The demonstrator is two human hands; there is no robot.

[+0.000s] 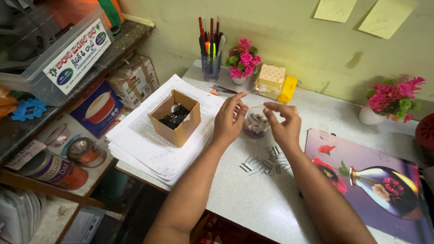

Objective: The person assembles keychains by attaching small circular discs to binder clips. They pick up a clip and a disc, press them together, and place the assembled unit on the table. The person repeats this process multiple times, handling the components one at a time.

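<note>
My left hand (229, 118) curls around the left side of a small clear glass jar (254, 124) on the grey desk (253, 199); the jar holds small metal pieces. My right hand (282, 123) hovers over the jar's right rim, thumb and forefinger pinched together on something too small to make out. Several strips of staples (266, 161) lie scattered on the desk just in front of the jar, between my forearms.
A small cardboard box (176, 118) with binder clips sits on a paper stack (149, 135) to the left. Behind stand a pen cup (210, 63), a pink flower pot (242, 58), a notepad block (270, 81) and a stapler (222, 90). A flower-print mat (384, 199) and another flower pot (384, 106) are right; shelves with boxes left.
</note>
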